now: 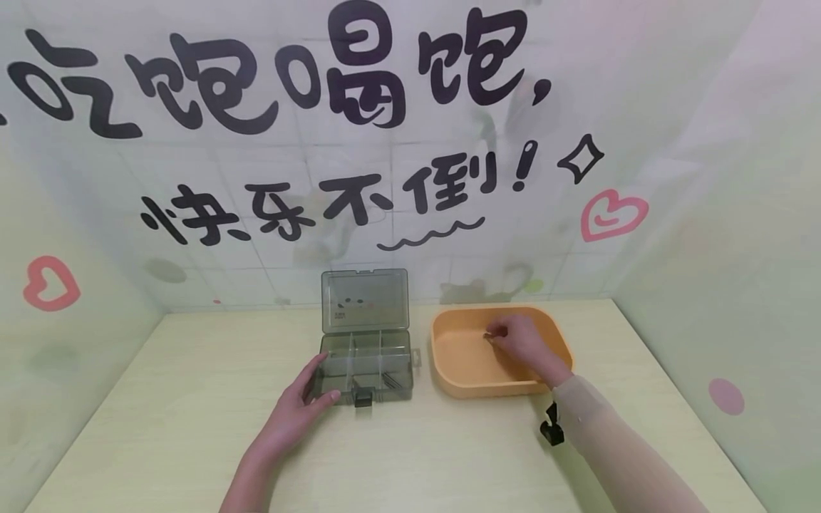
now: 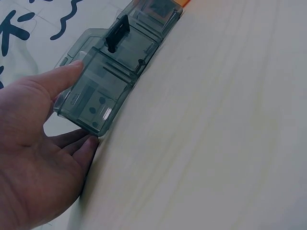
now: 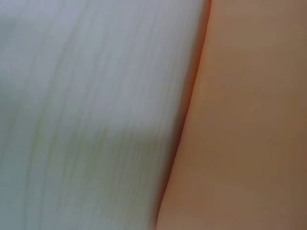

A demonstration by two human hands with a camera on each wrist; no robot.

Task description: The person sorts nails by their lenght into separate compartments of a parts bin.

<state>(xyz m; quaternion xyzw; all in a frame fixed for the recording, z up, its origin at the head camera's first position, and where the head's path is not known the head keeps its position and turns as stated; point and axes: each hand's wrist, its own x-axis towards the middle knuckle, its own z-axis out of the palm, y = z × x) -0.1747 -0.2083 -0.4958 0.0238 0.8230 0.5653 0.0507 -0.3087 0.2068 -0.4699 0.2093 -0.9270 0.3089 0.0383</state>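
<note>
A clear grey compartment box (image 1: pixel 335 365) stands on the table with its lid (image 1: pixel 365 302) raised at the back. My left hand (image 1: pixel 300 407) holds its left side, the thumb at the front corner and a finger along the side. Thin dark pieces (image 1: pixel 390 380) lie in the front right compartment. My right hand (image 1: pixel 518 340) is inside the orange tray (image 1: pixel 455 356) and pinches a small dark piece (image 1: pixel 488 335), too small to identify. In the right wrist view only the tray's outer wall (image 3: pixel 240 120) and the tabletop show; the hand is out of sight there.
The box and tray stand side by side on a pale wood-grain table (image 1: pixel 410 456), with a narrow gap between them. A printed wall sheet (image 1: pixel 410 157) with black lettering rises behind. A black clip-like thing (image 1: pixel 552 430) sits by the right sleeve (image 1: pixel 609 434).
</note>
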